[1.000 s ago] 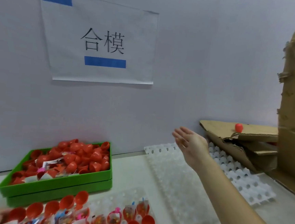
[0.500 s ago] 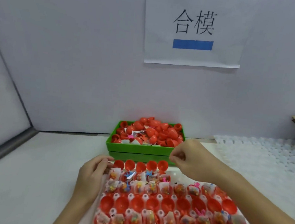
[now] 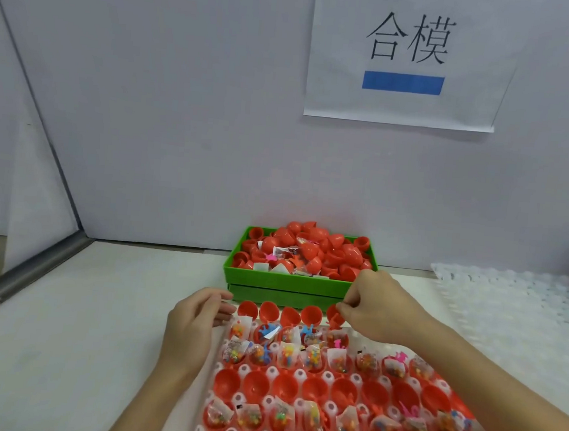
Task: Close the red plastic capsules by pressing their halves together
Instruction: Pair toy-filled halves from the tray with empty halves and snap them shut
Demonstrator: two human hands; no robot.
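Right hand (image 3: 380, 308) pinches upright red lid (image 3: 333, 315) at far row of capsule tray (image 3: 300, 375), likely to fold it onto filled half. Left hand (image 3: 194, 324), fingers loosely curled, touches tray's far-left corner, probably steadying. Green bin (image 3: 284, 282) of loose halves just beyond.

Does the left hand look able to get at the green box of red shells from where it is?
Probably yes: the left hand sits near the green box, with only bare table between them.

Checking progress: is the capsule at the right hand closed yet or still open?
Still open. The right hand pinches its raised lid half, which stands tilted up above the toy-filled lower half in the tray.
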